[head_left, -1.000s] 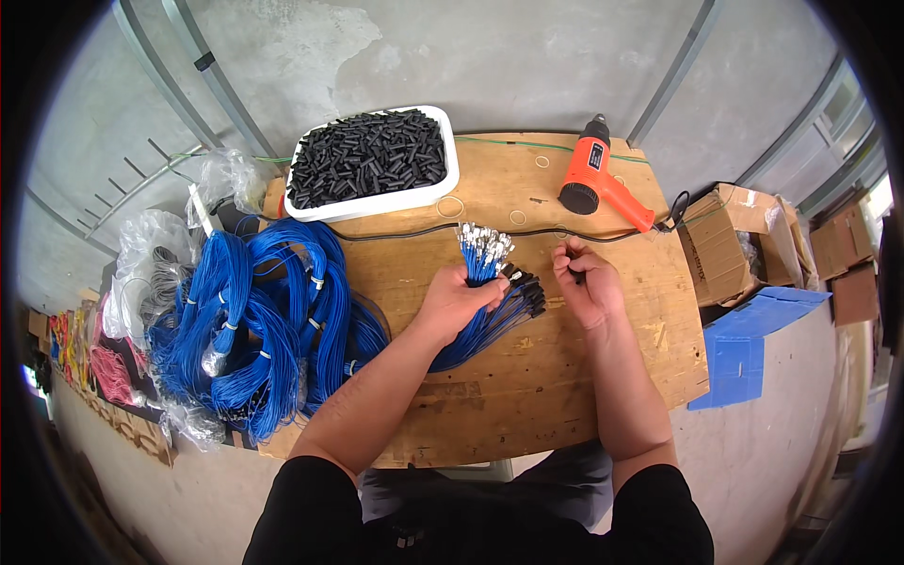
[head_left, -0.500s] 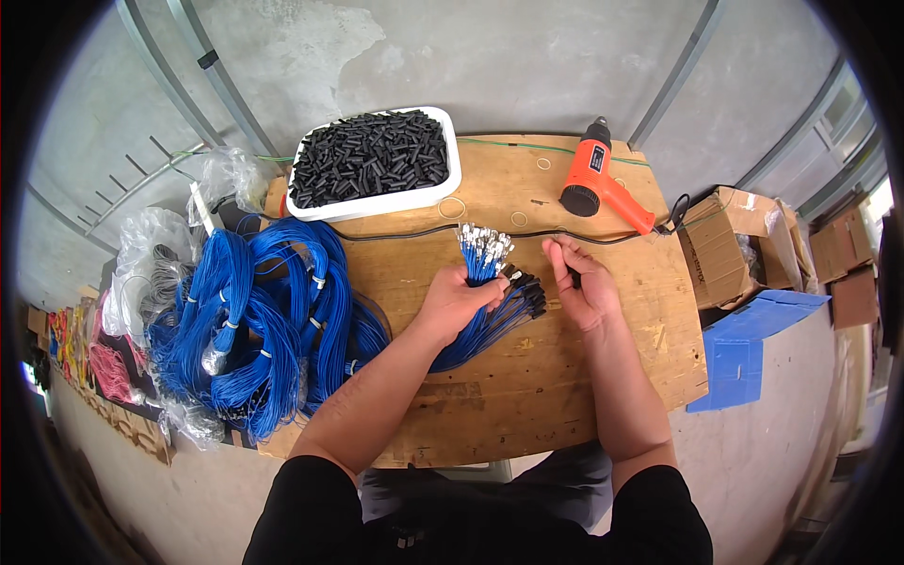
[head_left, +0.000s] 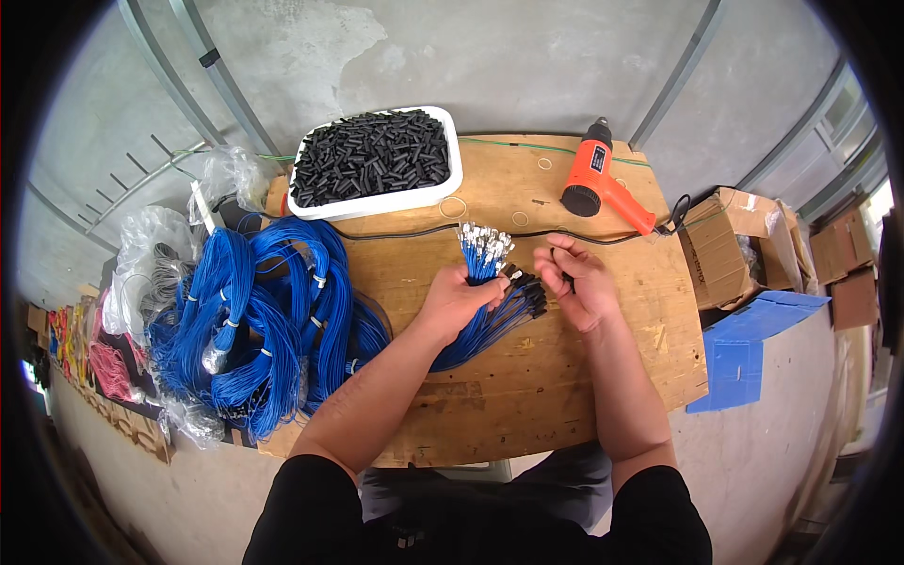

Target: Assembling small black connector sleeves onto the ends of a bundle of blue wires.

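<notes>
My left hand (head_left: 454,303) is closed round a bundle of blue wires (head_left: 476,270) whose silvery metal terminals (head_left: 487,246) stand up above the fist. Beside it, more wire ends capped with black sleeves (head_left: 533,298) fan out to the right. My right hand (head_left: 586,290), palm turned up and fingers curled, is just right of the terminals and apart from them. Small dark bits between its fingers look like black sleeves, partly hidden. Behind the left hand, a white tub (head_left: 391,203) is heaped with loose black sleeves (head_left: 372,158).
Large coils of blue wire (head_left: 250,320) cover the table's left side. An orange heat gun (head_left: 592,174) lies at the back right, and a black cord (head_left: 532,234) crosses the wooden table (head_left: 527,405). Rubber bands (head_left: 452,207) lie about. Cardboard boxes (head_left: 720,250) stand right of the table.
The fingers of my right hand have shifted, thumb and fingertips moving slightly left over the dark bits. My left hand and the wire bundle stay in place.
</notes>
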The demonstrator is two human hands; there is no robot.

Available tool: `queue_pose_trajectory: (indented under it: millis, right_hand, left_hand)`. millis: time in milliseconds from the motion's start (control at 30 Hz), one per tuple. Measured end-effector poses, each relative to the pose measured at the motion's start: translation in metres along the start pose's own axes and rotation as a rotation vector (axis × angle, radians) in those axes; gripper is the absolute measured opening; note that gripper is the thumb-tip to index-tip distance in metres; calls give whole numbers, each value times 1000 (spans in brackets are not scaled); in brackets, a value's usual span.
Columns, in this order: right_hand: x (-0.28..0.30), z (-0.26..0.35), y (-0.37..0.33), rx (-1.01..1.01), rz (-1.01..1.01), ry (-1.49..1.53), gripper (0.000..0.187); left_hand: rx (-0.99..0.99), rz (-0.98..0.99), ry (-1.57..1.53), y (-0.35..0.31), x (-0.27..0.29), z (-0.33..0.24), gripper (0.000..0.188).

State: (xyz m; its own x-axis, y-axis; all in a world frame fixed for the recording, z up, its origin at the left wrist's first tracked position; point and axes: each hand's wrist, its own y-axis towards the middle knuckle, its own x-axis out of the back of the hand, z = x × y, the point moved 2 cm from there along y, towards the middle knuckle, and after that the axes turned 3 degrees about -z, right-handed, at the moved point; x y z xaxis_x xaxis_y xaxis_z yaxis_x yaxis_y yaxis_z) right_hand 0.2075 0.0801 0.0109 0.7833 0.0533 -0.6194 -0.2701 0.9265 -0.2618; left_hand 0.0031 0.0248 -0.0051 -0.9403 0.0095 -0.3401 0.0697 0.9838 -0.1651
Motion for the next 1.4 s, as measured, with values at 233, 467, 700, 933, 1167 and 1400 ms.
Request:
queue_pose_trajectory:
  millis: [233,467,700,933,1167,1400]
  right_hand:
    - [-15,-2,-13,-4,125,-324,13]
    - [-16,-4,-13,29,91,-388,14]
    - [-20,-3,-16,52,66,-442,15]
    - [-15,-7,-13,112,56,-430,12]
    - [-16,-8,-13,166,84,-479,10]
    - [-14,-9,-11,169,104,-508,11]
  left_hand:
    - [2,2,-41,0,1,-1,10]
    - [2,-3,-54,0,1,-1,12]
    - [5,5,-51,0,3,0,11]
    - [-12,12,-22,0,1,0,11]
    - [-38,48,38,0,2,-1,7]
    - [-31,47,61,0,2,0,6]
